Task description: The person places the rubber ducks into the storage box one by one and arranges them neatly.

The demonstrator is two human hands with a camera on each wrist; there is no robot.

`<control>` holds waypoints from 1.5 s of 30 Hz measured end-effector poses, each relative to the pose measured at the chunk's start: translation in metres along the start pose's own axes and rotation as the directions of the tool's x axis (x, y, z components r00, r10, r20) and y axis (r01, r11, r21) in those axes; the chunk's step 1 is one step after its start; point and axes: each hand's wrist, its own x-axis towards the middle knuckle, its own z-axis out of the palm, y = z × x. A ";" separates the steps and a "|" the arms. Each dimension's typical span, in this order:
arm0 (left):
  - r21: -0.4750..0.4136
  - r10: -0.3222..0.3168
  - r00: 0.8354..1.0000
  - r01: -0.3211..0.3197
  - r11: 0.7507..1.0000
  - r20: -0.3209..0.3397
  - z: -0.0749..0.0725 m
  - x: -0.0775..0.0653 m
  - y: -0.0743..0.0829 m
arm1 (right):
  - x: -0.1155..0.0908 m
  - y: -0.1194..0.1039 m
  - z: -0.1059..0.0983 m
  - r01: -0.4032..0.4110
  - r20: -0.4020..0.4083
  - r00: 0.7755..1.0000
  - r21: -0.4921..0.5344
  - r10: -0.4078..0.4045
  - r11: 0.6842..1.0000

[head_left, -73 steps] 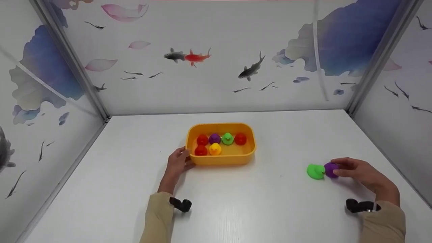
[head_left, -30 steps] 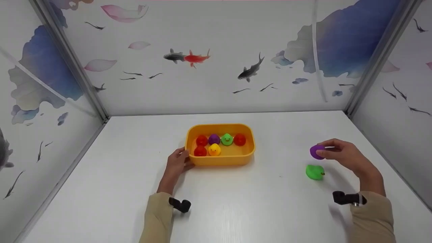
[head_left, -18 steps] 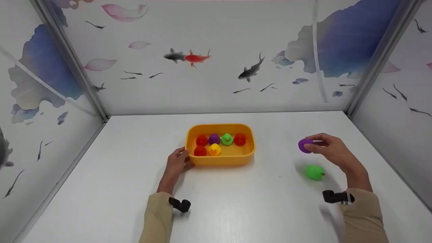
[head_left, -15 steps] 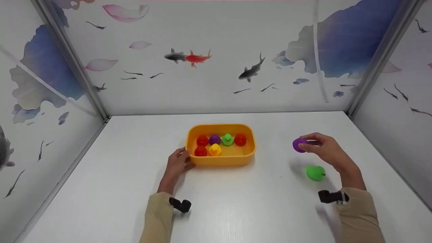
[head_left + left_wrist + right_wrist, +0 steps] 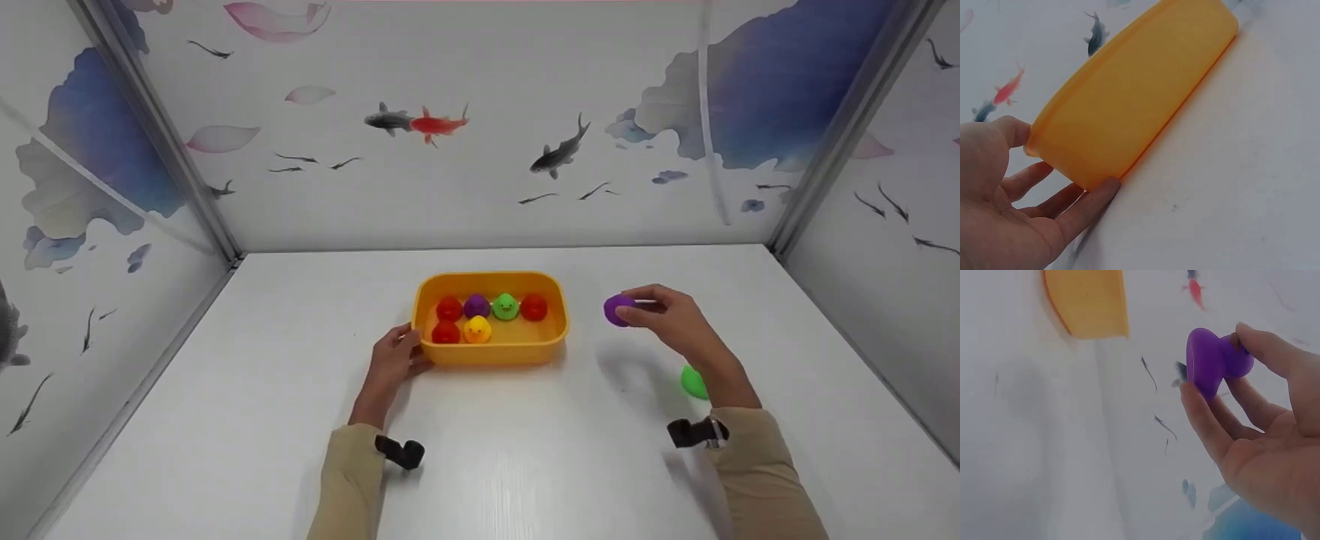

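A purple rubber duck (image 5: 619, 310) is held above the table by my right hand (image 5: 675, 321), right of the orange-yellow container. In the right wrist view the thumb and fingertips pinch the duck (image 5: 1206, 363) at its head and base. My left hand (image 5: 391, 364) holds the left end of the container (image 5: 495, 355); in the left wrist view the thumb is at the rim and fingers rest against the lower wall (image 5: 1129, 95). Inside the container sit several ducks: red ones (image 5: 534, 306), a purple one (image 5: 477, 306), a green one (image 5: 505, 306) and a yellow one (image 5: 478, 330).
A green duck (image 5: 693, 384) lies on the white table (image 5: 510, 450) at the right, partly hidden by the right wrist. White panels (image 5: 480, 202) printed with fish and petals stand around the back and sides. Each wrist wears a black camera mount (image 5: 694, 433).
My right hand has lifted the purple duck from beside the green duck and carried it leftward and away from me, toward the container. My left hand and the container stay in place.
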 end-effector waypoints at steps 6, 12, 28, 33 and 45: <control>-0.006 -0.007 1.000 0.007 1.000 -0.012 -0.002 -0.001 0.000 | 0.020 -0.019 0.020 -0.029 0.042 0.999 -0.013 0.030 0.999; -0.003 0.000 1.000 0.000 1.000 0.004 -0.001 -0.001 -0.003 | 0.038 -0.034 0.039 -0.042 0.094 0.995 -0.015 0.043 0.999; 0.014 0.009 1.000 -0.009 1.000 -0.010 0.000 -0.003 -0.001 | 0.068 -0.061 0.087 -0.036 0.186 0.981 -0.054 0.046 0.998; 0.024 0.002 1.000 -0.002 1.000 -0.007 0.002 -0.001 -0.001 | 0.075 -0.059 0.103 -0.034 0.184 0.982 -0.067 0.046 0.997; 0.017 -0.006 1.000 0.007 1.000 -0.010 0.000 0.001 0.001 | 0.079 -0.058 0.128 -0.061 0.188 0.979 -0.074 0.073 0.995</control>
